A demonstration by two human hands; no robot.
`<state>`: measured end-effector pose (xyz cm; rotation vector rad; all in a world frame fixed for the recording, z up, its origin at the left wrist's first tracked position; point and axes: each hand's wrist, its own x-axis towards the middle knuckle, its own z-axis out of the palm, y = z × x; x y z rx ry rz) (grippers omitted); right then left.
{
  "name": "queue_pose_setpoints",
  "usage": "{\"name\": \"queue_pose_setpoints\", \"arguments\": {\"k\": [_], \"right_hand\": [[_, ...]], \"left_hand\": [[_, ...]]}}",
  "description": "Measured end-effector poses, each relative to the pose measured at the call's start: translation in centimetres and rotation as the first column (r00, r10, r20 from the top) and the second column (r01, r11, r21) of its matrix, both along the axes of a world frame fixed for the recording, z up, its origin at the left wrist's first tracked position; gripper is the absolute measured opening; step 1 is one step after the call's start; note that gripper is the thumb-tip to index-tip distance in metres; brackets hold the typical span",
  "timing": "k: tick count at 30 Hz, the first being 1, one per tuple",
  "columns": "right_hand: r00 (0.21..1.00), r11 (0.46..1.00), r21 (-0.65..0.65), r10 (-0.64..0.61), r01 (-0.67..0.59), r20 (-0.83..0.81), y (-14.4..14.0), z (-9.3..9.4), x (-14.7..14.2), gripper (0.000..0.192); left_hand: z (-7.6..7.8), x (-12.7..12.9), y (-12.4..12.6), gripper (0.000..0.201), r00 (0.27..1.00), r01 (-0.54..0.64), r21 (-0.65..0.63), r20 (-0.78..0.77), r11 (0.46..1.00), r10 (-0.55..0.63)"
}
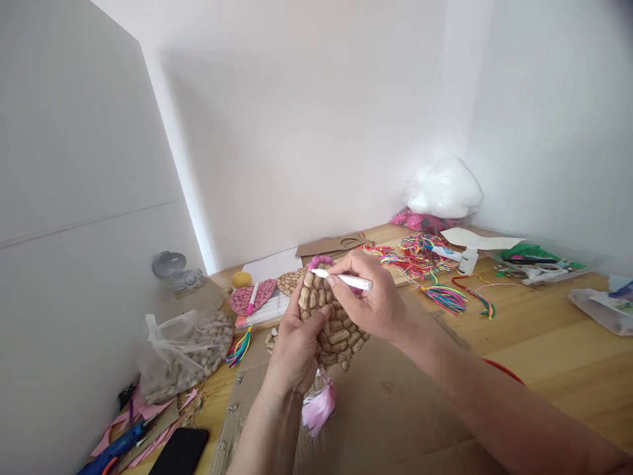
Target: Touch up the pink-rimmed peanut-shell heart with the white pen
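My left hand (pixel 299 343) grips the left side of a panel covered in peanut shells (pixel 341 333), its thumb pressed on the shells. A few shells along the panel's top edge are pink; the others in sight are bare tan. From its bottom hangs a pink tassel (pixel 319 402). In my right hand (pixel 368 290) is a white marker (pixel 353 282), pinched between thumb and fingers, with its tip at the shells near the pink top edge. My right hand covers the panel's upper right part.
Behind lie a pink peanut-shell heart (pixel 242 300) with a marker on it and a tan shell piece (pixel 289 284). A bag of peanuts (pixel 192 343), phone (pixel 180 452) and blue glue gun (pixel 116 448) are left. Colourful tassels (pixel 445 297) and a small bottle (pixel 467 260) lie right. Cardboard (pixel 395 409) covers the tabletop below.
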<state>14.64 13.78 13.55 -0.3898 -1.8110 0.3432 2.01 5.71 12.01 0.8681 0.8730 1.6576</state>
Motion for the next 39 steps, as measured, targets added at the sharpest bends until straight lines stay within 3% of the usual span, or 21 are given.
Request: {"name": "queue_pose_setpoints", "arguments": {"k": [4, 13, 21, 25, 30, 35, 39], "right_hand": [[0.998, 0.997, 0.055, -0.06, 0.06, 0.012, 0.2, -0.1, 0.0, 0.006], [0.998, 0.997, -0.058, 0.06, -0.058, 0.023, 0.5, -0.3, 0.0, 0.004], [0.991, 0.993, -0.002, 0.12, -0.12, 0.066, 0.8, 0.1, 0.3, 0.006], [0.994, 0.996, 0.003, 0.092, -0.092, 0.056, 0.6, 0.1, 0.2, 0.006], [0.993, 0.982, -0.155, 0.097, -0.105, -0.06, 0.2, -0.3, -0.4, 0.001], [0.975, 0.884, -0.425, 0.13, -0.196, -0.178, 0.0, -0.9, -1.1, 0.007], [0.983, 0.861, -0.477, 0.127, -0.177, -0.135, 0.6, -0.9, -1.0, 0.011]], "left_hand": [[0.2, 0.0, 0.0, 0.082, 1.0, -0.003, -0.011, 0.019, 1.0, 0.003], [0.0, 0.0, 0.0, 0.083, 1.0, -0.013, -0.025, 0.016, 1.0, 0.014], [-0.1, -0.3, 0.0, 0.083, 1.0, -0.006, -0.032, -0.006, 0.999, 0.006], [0.1, -0.1, 0.0, 0.083, 1.0, -0.012, -0.021, 0.009, 1.0, 0.013], [0.3, 0.3, -0.1, 0.083, 0.999, -0.039, -0.023, 0.008, 0.999, 0.039], [0.2, 0.2, 0.0, 0.085, 0.998, -0.041, -0.004, 0.039, 0.999, 0.041], [0.1, 0.1, 0.2, 0.083, 0.998, -0.063, 0.011, 0.008, 0.998, 0.063]]}}
